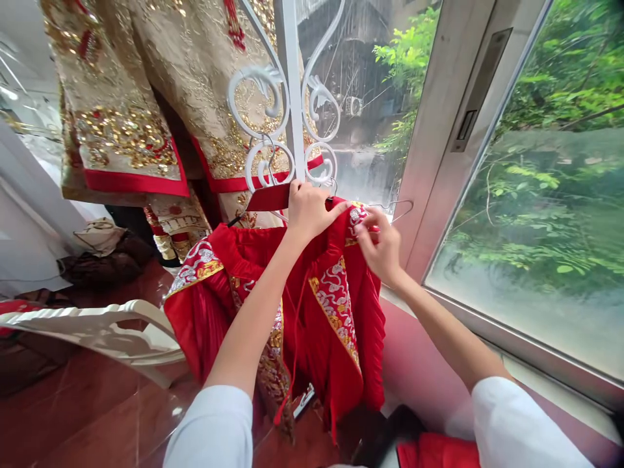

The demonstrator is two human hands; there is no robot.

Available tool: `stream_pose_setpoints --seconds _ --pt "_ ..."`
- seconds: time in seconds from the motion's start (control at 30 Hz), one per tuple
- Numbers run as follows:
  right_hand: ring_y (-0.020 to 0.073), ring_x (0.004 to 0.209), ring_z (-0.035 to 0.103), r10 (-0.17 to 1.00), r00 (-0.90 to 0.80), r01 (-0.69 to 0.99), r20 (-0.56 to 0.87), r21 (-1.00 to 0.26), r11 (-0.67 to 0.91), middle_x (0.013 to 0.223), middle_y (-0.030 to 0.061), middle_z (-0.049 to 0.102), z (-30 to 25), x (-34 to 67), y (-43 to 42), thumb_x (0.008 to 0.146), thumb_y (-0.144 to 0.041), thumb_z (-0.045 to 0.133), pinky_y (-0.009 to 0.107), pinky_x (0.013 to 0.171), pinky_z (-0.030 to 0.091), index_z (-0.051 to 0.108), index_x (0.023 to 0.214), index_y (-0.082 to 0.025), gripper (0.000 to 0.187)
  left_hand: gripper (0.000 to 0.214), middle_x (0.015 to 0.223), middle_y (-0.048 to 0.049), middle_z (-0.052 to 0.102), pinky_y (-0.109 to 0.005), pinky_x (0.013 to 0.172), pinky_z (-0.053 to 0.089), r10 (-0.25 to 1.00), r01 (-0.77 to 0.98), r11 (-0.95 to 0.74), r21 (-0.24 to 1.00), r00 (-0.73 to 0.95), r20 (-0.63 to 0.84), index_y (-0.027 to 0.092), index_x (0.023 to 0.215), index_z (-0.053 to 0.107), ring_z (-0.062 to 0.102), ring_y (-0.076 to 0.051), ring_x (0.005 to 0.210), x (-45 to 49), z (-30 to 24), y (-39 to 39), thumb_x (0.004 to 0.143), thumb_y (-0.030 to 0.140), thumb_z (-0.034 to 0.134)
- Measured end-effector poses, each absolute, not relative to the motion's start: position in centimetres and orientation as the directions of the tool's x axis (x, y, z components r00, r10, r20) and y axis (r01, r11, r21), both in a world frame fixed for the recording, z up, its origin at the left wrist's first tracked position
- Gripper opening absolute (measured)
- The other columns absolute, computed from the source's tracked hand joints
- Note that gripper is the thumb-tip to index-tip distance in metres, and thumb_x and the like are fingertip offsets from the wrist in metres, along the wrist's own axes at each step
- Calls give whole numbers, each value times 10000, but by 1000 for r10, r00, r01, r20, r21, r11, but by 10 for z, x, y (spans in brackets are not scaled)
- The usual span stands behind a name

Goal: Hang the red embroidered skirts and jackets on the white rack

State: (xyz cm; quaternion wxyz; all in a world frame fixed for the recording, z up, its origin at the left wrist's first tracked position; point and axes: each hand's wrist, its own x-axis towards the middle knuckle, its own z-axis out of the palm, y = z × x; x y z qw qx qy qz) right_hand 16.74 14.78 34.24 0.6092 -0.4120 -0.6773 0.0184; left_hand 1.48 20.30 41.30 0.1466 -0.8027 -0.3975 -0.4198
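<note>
A red embroidered garment (336,305) with white and gold trim hangs on a wire hanger (397,207) from a white scrolled metal rack (287,110). My left hand (308,209) is closed over the garment's top edge at the hanger. My right hand (380,244) pinches the embroidered collar just to the right of it. Both arms wear white sleeves.
A gold brocade robe (146,97) with red borders hangs higher on the rack. A white chair (97,328) stands at left on a red-brown floor (97,416). A large window (541,195) with greenery outside fills the right side. Red cloth (433,452) lies below.
</note>
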Motion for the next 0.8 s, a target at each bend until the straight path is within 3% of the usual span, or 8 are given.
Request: stream_pose_setpoints --seconds 0.07,0.17,0.3,0.37,0.43,0.53,0.63,0.8 --pt "192 849 566 583 246 424 774 -627 654 994 46 578 354 186 156 855 -377 479 317 712 503 506 1173 -297 329 391 740 -91 626 -483 991 224 511 784 -617 64 337 791 197 734 679 511 -307 951 11 411 203 760 570 564" --pt "174 944 549 581 246 427 776 -625 654 1079 58 593 363 209 175 810 -320 529 282 760 475 604 1024 -245 239 403 709 -87 611 -465 985 244 512 810 -586 14 356 782 193 733 688 513 -295 931 1 407 206 742 582 583" --pt "162 875 583 872 -71 259 484 -835 485 977 60 659 351 215 196 771 -415 591 284 768 473 649 944 -206 277 408 686 -79 595 -455 1006 235 516 798 -602 -18 406 754 188 761 703 519 -275 908 -12 404 207 755 574 572" --pt "159 781 595 919 -282 175 274 -928 330 879 56 674 341 210 198 774 -525 562 280 697 485 663 875 -189 365 406 681 -76 589 -451 1015 235 520 791 -611 -19 419 744 185 765 705 521 -270 903 -16 405 205 749 572 582" --pt "140 674 572 921 -326 181 215 -941 284 752 42 662 336 205 194 773 -581 534 251 615 468 663 757 -170 431 423 683 -79 586 -449 1020 238 521 788 -616 -17 423 742 172 770 707 516 -274 917 -18 405 202 740 578 590" --pt "81 494 420 916 -85 318 392 -861 398 501 -18 505 342 206 189 727 -527 616 192 468 339 564 537 -163 414 427 684 -84 585 -455 1016 247 516 788 -616 -28 429 741 170 776 710 510 -279 926 -19 406 199 742 579 591" --pt "67 474 323 768 151 430 623 -741 516 464 -49 389 352 214 189 702 -432 673 189 447 255 498 514 -176 364 409 696 -91 595 -466 995 264 516 795 -604 -50 438 736 176 787 717 515 -278 899 -18 406 198 758 562 584" --pt "142 645 510 715 176 569 677 -662 487 686 9 599 337 213 182 668 -315 701 244 592 395 607 704 -199 153 385 761 -126 618 -483 1000 246 538 803 -596 -9 408 737 152 788 717 517 -298 939 -17 406 199 745 523 620"
